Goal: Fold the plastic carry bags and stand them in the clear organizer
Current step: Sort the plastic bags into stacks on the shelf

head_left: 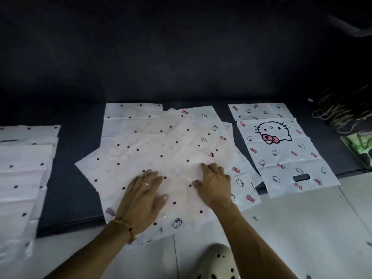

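Note:
A loose pile of white plastic carry bags with dark dots (153, 150) lies spread on a dark mat (74, 178) in front of me. My left hand (143, 196) rests flat on the top bag, fingers straight. My right hand (215, 184) presses the same bag a little to the right, fingers spread and slightly bent. Right of the pile lies a white bag printed with a cat face and pink bows (281, 156), its handle slot toward me. Another stack of dotted bags (22, 178) lies at the far left. No clear organizer is in view.
The dark mat ends at a pale tiled floor (291, 228) near me. A cream clog with holes (217, 262) sits at the bottom centre. A tangle of tan cord (342, 111) and a green printed item (360, 148) lie at the right edge.

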Motion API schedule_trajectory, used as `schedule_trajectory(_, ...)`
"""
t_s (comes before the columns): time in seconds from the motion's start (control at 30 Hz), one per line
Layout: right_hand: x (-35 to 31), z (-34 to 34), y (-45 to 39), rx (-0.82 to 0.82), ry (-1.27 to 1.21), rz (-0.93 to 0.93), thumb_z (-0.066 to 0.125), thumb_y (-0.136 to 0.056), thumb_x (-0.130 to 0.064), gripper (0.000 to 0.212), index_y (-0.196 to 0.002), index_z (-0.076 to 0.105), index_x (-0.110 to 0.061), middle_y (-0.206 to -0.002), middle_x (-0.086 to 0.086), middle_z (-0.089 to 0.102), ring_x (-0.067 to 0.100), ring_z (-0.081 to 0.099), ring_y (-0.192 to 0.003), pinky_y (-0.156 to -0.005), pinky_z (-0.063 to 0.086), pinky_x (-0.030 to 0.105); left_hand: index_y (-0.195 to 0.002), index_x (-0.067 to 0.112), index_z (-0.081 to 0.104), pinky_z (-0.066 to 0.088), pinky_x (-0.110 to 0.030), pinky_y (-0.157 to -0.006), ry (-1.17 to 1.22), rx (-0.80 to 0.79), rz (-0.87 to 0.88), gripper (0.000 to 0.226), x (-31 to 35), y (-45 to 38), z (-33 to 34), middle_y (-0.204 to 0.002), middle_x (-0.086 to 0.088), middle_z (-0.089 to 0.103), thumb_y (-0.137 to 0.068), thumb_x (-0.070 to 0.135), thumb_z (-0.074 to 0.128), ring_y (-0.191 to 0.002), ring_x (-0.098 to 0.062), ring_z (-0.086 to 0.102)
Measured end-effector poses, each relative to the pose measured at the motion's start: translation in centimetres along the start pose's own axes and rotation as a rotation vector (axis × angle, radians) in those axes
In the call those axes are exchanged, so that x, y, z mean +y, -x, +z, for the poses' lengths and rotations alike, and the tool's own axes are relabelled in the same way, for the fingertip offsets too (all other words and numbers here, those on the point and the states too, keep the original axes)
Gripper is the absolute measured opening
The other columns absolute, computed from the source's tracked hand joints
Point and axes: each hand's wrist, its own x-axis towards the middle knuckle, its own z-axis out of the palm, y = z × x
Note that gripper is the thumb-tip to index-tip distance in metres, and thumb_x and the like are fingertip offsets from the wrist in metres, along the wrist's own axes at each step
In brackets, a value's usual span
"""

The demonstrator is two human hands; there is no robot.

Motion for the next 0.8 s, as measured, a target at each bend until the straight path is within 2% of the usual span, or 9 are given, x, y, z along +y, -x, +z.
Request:
schedule_trajectory(0.1,-2.5,-0.8,0.2,0.116,0.013,-0.081,0.058,-0.087,-0.037,0.056,-0.136,0.041,-0.014,-0.136,0.008,0.045,0.029,0.038,-0.125,-0.1,0.033,0.042,-0.13,0.008,0.052,0.032,-0.052,-0.107,0.059,0.16,-0.374,0.052,-2.0,4.0,-2.1,-0.142,-0.013,0.044,-0.089,0.039,0.058,-0.137,-0.032,0.032)
schedule_trajectory(0.17,-5.4,-0.9,0.5,0.066,-0.119,-0.144,0.057,-0.089,-0.041,0.063,-0.14,0.037,-0.01,-0.141,0.01,0.042,0.03,0.039,-0.127,-0.1,0.034,0.04,-0.128,0.009,0.05,0.038,-0.051,-0.099,0.215,0.197,-0.646,0.051,-3.4,5.0,-3.5,-0.134,-0.015,0.045,-0.084,0.03,0.067,-0.127,-0.034,0.039)
schedule_trajectory(0.3,-10.4,0.3,1.0,-0.143,-0.136,0.003,0.068,-0.077,-0.055,0.1,-0.148,0.017,-0.008,-0.144,0.011,0.036,0.03,0.034,-0.131,-0.102,0.034,0.044,-0.122,0.004,0.05,0.047,-0.038,-0.092,0.881,0.317,-0.984,0.047,-6.5,4.2,-5.8,-0.12,-0.006,0.057,-0.082,0.02,0.07,-0.105,-0.025,0.056)
schedule_trajectory(0.4,-11.2,0.4,1.1,-0.108,-0.083,0.092,0.07,-0.077,-0.047,0.074,-0.135,0.04,-0.013,-0.129,0.007,0.052,0.028,0.046,-0.121,-0.098,0.036,0.04,-0.093,0.01,0.059,0.052,-0.041,-0.089,1.228,0.315,-1.058,0.015,-7.2,3.2,-6.4,-0.1,-0.008,0.065,-0.083,0.012,0.069,-0.088,-0.023,0.064)
schedule_trajectory(0.5,-11.4,0.1,1.5,-0.051,-0.184,0.035,0.06,-0.091,-0.029,0.035,-0.122,0.054,-0.013,-0.115,0.008,0.064,0.029,0.058,-0.109,-0.09,0.043,0.035,-0.077,0.017,0.058,0.053,-0.033,-0.066,1.351,0.3,-1.079,0.016,-7.1,3.0,-6.1,-0.088,-0.007,0.068,-0.081,0.008,0.071,-0.074,-0.019,0.065)
schedule_trajectory(0.57,-11.7,-0.2,2.2,-0.023,-0.403,0.021,0.055,-0.094,-0.019,0.019,-0.11,0.061,-0.011,-0.098,0.009,0.068,0.029,0.062,-0.094,-0.073,0.043,0.027,-0.084,0.015,0.064,0.052,-0.028,-0.061,1.303,0.291,-1.057,0.013,-7.0,2.9,-6.2,-0.092,-0.005,0.07,-0.077,0.011,0.075,-0.074,-0.017,0.065)
schedule_trajectory(0.67,-12.6,-0.7,3.1,-0.167,-0.727,0.042,0.057,-0.092,-0.015,0.01,-0.094,0.066,-0.019,-0.076,-0.001,0.061,0.017,0.056,-0.068,-0.057,0.037,0.019,-0.104,0.01,0.066,0.056,-0.038,-0.078,1.15,0.312,-1.042,0.037,-7.4,3.3,-7.1,-0.101,-0.005,0.069,-0.07,0.012,0.081,-0.09,-0.023,0.066)
schedule_trajectory(0.73,-13.0,-0.5,3.4,-0.294,-0.751,-0.026,0.064,-0.089,-0.021,0.015,-0.08,0.068,-0.032,-0.07,-0.01,0.06,0.004,0.054,-0.061,-0.058,0.039,0.015,-0.095,0.013,0.07,0.056,-0.041,-0.08,0.993,0.29,-1.002,0.026,-8.7,4.4,-8.2,-0.096,-0.006,0.071,-0.071,0.015,0.079,-0.089,-0.026,0.066)
schedule_trajectory(0.8,-13.3,-0.2,3.4,-0.205,-0.669,-0.071,0.069,-0.085,-0.029,0.014,-0.074,0.067,-0.037,-0.069,-0.016,0.059,-0.002,0.056,-0.066,-0.062,0.04,0.012,-0.077,0.017,0.069,0.056,-0.034,-0.072,0.874,0.264,-0.961,0.01,-10.7,5.8,-9.5,-0.082,-0.003,0.07,-0.073,0.017,0.077,-0.078,-0.023,0.066)
